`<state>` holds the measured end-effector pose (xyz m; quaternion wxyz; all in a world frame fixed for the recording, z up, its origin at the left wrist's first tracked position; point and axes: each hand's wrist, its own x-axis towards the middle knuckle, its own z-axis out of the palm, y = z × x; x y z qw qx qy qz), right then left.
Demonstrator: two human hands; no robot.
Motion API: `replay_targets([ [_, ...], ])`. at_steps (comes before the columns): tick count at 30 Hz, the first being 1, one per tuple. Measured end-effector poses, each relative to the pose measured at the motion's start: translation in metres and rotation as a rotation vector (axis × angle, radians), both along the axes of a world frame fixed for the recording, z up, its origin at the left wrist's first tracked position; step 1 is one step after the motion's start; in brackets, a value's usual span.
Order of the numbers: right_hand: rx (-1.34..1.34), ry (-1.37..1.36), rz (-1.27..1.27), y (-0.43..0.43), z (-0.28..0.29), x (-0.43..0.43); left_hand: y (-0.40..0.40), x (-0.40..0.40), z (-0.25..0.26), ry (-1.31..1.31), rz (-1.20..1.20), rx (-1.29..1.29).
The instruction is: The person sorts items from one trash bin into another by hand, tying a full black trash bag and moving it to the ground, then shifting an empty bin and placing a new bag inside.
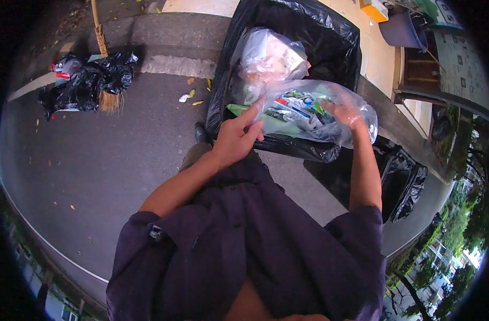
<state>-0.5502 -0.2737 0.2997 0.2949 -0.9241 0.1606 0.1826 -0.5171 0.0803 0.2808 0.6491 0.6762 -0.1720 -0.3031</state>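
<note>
A clear plastic bag (336, 90) lies across the near part of a large bin lined with a black plastic bag (332, 52). Its contents are mixed wrappers and packaging (298, 110), some green, blue, red and white. My left hand (238, 136) holds the left edge of the clear bag, index finger stretched along the plastic. My right hand (344, 112) is inside the bag at its right side, seen through the film, fingertips at the wrappers; its grip is unclear. Beyond it in the bin sits a second, knotted-looking translucent bag (268, 56) with white and pinkish refuse.
A second black-lined bin (404, 180) stands to the right. On the asphalt at the left are a straw broom (110, 102) and black plastic bags (76, 90). A kerb (176, 66) runs behind, and a grey bucket (402, 30) stands at the upper right.
</note>
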Motion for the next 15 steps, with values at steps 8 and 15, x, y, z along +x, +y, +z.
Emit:
replay_targets([
  [8,-0.158,0.441,0.319,-0.007,-0.100,-0.033,0.001,0.000,0.002,0.001,-0.017,0.014],
  [15,0.532,0.510,-0.806,-0.023,-0.163,-0.059,-0.001,0.000,0.000,0.015,0.000,-0.020],
])
